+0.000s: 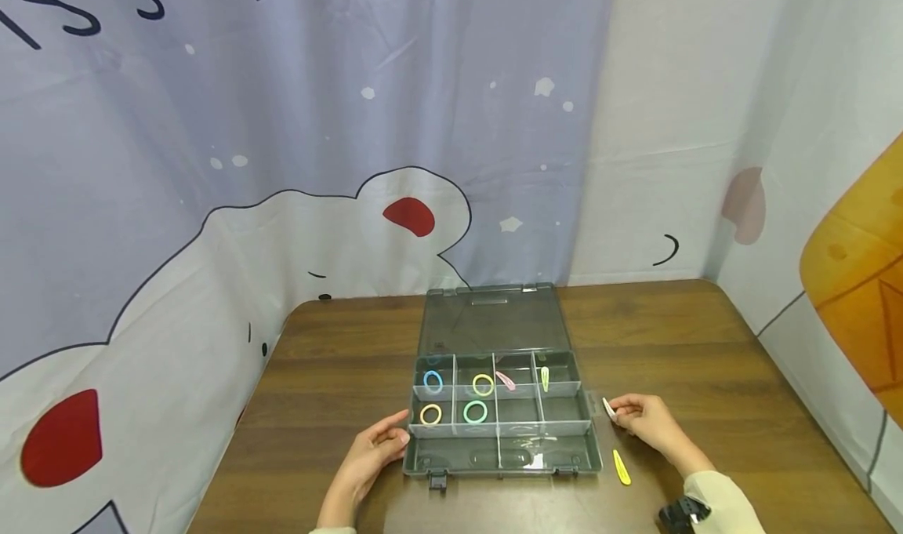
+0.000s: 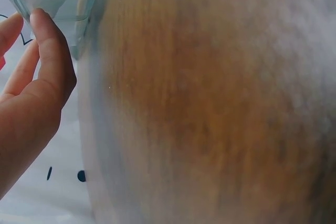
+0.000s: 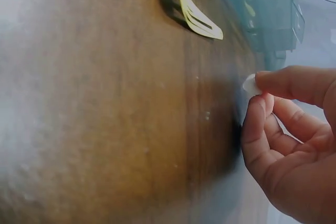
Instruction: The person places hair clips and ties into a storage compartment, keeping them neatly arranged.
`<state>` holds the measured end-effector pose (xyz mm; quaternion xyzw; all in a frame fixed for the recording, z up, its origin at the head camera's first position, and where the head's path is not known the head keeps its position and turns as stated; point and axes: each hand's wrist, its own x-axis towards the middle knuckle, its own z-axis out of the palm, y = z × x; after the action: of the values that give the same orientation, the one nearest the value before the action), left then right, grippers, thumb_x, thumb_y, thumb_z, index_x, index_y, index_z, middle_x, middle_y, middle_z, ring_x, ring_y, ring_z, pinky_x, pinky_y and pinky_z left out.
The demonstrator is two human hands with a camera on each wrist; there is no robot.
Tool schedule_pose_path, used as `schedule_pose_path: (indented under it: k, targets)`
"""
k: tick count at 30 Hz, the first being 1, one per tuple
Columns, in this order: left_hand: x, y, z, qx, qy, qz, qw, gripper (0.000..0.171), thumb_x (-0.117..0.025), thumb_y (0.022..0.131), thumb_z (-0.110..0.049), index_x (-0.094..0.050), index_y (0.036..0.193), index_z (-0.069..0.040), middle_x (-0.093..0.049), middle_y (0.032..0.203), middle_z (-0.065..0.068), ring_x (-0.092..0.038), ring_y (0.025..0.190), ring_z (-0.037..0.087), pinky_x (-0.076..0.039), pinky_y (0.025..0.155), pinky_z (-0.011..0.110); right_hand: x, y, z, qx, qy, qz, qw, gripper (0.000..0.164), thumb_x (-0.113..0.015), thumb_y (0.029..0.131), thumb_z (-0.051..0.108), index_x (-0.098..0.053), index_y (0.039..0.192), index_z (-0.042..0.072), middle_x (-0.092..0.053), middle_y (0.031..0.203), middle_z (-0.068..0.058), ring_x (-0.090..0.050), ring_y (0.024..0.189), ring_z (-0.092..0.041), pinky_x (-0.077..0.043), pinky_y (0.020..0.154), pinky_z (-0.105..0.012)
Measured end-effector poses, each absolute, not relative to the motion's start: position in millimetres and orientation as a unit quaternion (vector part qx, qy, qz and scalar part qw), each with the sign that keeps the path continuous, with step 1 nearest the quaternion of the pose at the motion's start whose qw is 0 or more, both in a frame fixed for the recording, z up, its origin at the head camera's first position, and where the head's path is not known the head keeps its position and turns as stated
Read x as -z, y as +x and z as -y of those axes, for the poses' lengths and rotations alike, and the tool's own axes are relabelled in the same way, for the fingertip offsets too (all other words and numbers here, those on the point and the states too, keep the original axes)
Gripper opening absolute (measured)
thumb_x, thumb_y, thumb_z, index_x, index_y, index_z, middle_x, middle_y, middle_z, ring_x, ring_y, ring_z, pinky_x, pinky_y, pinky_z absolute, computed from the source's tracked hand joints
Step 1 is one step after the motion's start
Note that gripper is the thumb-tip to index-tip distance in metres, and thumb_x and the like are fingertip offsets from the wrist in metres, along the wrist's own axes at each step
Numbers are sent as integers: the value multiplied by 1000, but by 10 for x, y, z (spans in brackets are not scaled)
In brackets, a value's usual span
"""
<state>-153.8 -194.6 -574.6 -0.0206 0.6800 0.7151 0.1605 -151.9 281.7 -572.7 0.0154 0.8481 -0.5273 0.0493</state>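
Note:
My right hand (image 1: 647, 420) pinches a white hair clip (image 1: 609, 408) between thumb and fingers, just off the right side of a clear grey divided box (image 1: 462, 461). The clip's tip (image 3: 250, 84) shows in the right wrist view. A yellow snap hair clip (image 1: 621, 468) lies on the table near that hand. With loosely bent fingers, my left hand (image 1: 371, 453) touches the box's left side. Inside are a blue hair tie (image 1: 433, 381), two yellowish ones, a green one (image 1: 475, 412), a pink clip (image 1: 505, 380) and a pale yellow clip (image 1: 545, 379).
The box's lid (image 1: 494, 322) lies folded back towards the curtain (image 1: 522, 126) behind the wooden table (image 1: 339, 346). A latch (image 1: 437, 481) sticks out from the box's front edge. A black strap device (image 1: 683, 514) sits on my right wrist.

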Motion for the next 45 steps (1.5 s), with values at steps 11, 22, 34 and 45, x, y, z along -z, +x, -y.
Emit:
schedule_pose_path:
  k: [11, 22, 34, 45]
  targets:
    - [5758, -1531, 1945, -719, -22, -675, 165, 57, -64, 89, 2, -41, 141, 6, -60, 94, 4, -58, 86, 10, -54, 78, 24, 5564, -1575, -2880, 536, 44, -843, 11, 25, -61, 87, -7, -60, 109, -17, -65, 89, -17, -62, 72, -15, -55, 61, -27]
    - [5771, -1548, 1968, -718, -9, -677, 163, 57, -65, 88, -1, -42, 140, 7, -59, 94, 2, -59, 87, 10, -54, 79, 25, 5334, -1712, -2804, 554, 45, -830, -36, 28, -66, 87, 0, -61, 110, -16, -68, 92, -20, -63, 74, -10, -55, 64, -24]
    - [5761, -1525, 1960, -715, -20, -679, 167, 57, -63, 89, 1, -41, 141, 7, -59, 94, 3, -59, 87, 11, -54, 78, 24, 5160, -1812, -2448, 608, -18, -794, -9, 28, -66, 86, -4, -58, 107, -21, -66, 94, -27, -66, 76, -12, -58, 68, -30]
    - [5749, -1537, 1953, -717, -25, -675, 169, 57, -62, 89, 3, -40, 142, 6, -60, 95, 3, -59, 85, 9, -54, 77, 24, 5058, -1960, -2075, 638, -65, -767, 28, 27, -65, 86, -7, -57, 105, -24, -66, 92, -31, -67, 73, -13, -58, 69, -34]
